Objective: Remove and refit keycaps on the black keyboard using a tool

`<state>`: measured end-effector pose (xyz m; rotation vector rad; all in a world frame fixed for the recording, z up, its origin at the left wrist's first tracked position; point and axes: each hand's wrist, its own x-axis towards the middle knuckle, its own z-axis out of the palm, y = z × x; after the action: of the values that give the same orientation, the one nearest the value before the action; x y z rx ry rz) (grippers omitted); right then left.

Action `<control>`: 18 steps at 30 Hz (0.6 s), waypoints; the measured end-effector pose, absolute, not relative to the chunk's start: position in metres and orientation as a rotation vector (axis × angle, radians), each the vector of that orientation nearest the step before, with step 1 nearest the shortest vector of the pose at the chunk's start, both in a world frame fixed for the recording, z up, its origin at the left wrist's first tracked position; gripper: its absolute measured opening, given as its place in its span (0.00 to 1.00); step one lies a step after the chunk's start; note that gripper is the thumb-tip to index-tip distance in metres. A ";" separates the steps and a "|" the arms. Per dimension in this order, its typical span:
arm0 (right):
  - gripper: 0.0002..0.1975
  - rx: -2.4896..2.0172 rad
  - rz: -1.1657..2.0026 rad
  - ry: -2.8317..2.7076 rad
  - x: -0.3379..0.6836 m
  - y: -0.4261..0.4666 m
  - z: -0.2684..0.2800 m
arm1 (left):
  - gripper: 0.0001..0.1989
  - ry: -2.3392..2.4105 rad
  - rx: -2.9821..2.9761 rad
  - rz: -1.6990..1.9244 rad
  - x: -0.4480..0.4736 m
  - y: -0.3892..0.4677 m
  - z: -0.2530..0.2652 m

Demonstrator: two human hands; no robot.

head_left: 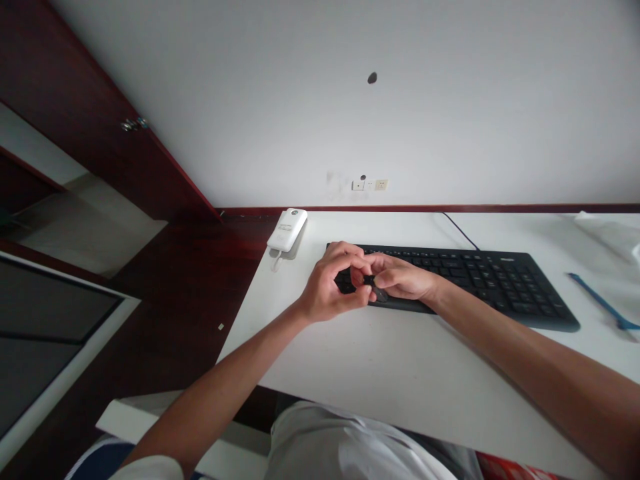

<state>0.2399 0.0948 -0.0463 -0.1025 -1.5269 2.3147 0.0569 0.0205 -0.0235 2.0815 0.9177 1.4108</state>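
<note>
A black keyboard [480,277] lies on the white table [380,360], its cable running to the back edge. Both of my hands meet over the keyboard's left end. My left hand [327,287] is curled, thumb and fingers pinched together. My right hand [403,279] comes in from the right, its fingertips touching those of the left. Between the fingertips sits a small black piece [369,281], which looks like a keycap, and both hands pinch it. The keys under my hands are hidden.
A white box-shaped device [287,229] with a short cable lies at the table's back left corner. A blue stick-like tool [603,305] and a white sheet [610,233] lie at the right. A dark wooden cabinet [90,113] stands at the left, and the table's left edge drops to dark floor.
</note>
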 end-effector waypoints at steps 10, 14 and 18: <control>0.14 -0.136 2.358 -1.551 0.246 0.102 -0.046 | 0.09 0.841 1.940 1.413 0.052 0.026 -0.033; 0.19 -0.319 2.328 -1.723 0.258 0.113 -0.035 | 0.11 0.802 1.718 1.496 0.048 0.036 -0.042; 0.19 -0.649 2.152 -1.663 0.268 0.125 -0.023 | 0.13 0.882 1.539 1.554 0.042 0.047 -0.050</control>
<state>0.2685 0.1253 -0.0227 -0.6491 -1.6625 2.1517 0.0422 0.0470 -0.0503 1.5393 0.8821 1.5542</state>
